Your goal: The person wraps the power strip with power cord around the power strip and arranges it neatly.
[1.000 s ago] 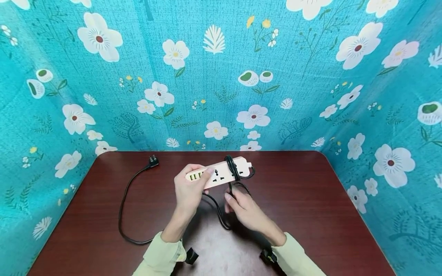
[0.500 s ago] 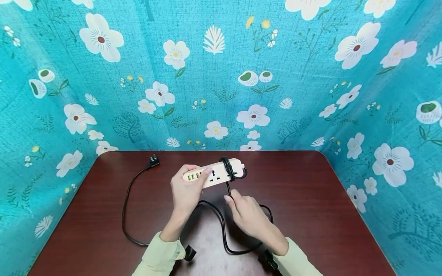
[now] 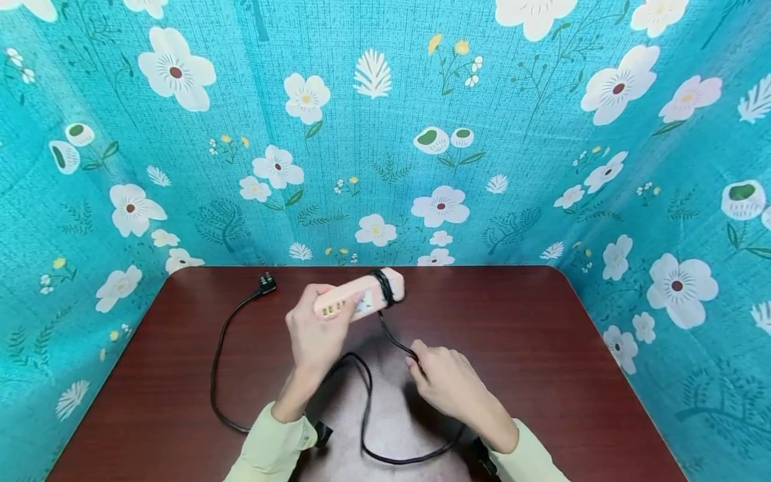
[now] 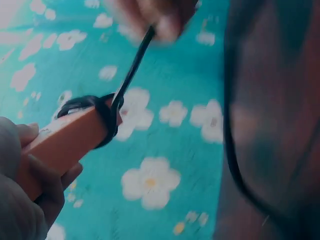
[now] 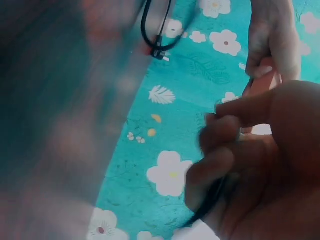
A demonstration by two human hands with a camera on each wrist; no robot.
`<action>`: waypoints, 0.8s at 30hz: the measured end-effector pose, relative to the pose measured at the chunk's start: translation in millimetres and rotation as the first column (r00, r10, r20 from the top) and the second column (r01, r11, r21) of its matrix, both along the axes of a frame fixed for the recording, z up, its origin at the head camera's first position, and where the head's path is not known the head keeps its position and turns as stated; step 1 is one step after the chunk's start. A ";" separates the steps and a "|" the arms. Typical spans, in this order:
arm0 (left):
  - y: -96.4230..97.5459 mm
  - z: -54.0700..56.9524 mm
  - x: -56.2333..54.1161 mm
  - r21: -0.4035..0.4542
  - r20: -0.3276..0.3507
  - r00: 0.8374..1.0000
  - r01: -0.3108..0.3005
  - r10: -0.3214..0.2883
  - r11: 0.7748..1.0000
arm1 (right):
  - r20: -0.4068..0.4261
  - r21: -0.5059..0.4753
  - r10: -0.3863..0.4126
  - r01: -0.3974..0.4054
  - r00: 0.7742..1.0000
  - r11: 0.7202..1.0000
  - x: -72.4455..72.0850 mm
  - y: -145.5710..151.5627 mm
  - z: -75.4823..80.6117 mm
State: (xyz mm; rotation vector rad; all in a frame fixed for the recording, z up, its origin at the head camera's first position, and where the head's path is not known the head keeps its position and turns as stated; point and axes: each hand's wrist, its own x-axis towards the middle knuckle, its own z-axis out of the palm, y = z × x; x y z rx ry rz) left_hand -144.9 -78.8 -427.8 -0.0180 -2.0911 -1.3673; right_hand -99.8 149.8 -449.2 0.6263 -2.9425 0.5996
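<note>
A pale pink power strip [image 3: 355,294] with a row of USB ports is gripped at its near left end by my left hand [image 3: 316,331], thumb on the socket face. Several turns of black cord [image 3: 383,286] wrap around its far end. My right hand [image 3: 448,378] holds the cord below and to the right of the strip, and a stretch of it runs up to the wraps. In the left wrist view, that cord [image 4: 134,67] looks taut between the blurred right hand [image 4: 152,17] and the strip [image 4: 70,145].
The cord's loose length [image 3: 367,408] curves over the dark red-brown table [image 3: 530,335]. Its three-pin plug [image 3: 267,282] lies at the table's back left. A teal floral cloth [image 3: 385,134] hangs behind and along both sides.
The strip has moved left and tilted so its face is seen less. My right hand has moved right and down with the cord, and a longer stretch shows between hand and strip.
</note>
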 end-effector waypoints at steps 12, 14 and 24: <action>-12.2 -2.7 -4.1 -0.066 -0.092 0.995 -0.044 0.038 0.997 | -0.303 -0.117 0.025 -0.064 0.953 0.991 1.1 10.0 -2.5; -10.6 -3.8 -4.5 -0.105 -0.116 0.992 -0.055 0.043 0.993 | -0.416 -0.091 0.052 -0.098 0.908 0.991 0.2 10.0 -1.5; -3.8 -3.8 1.1 -0.303 -0.121 0.992 -0.008 -0.030 0.953 | -0.747 -0.018 0.090 -0.155 0.659 0.988 -6.6 6.4 14.0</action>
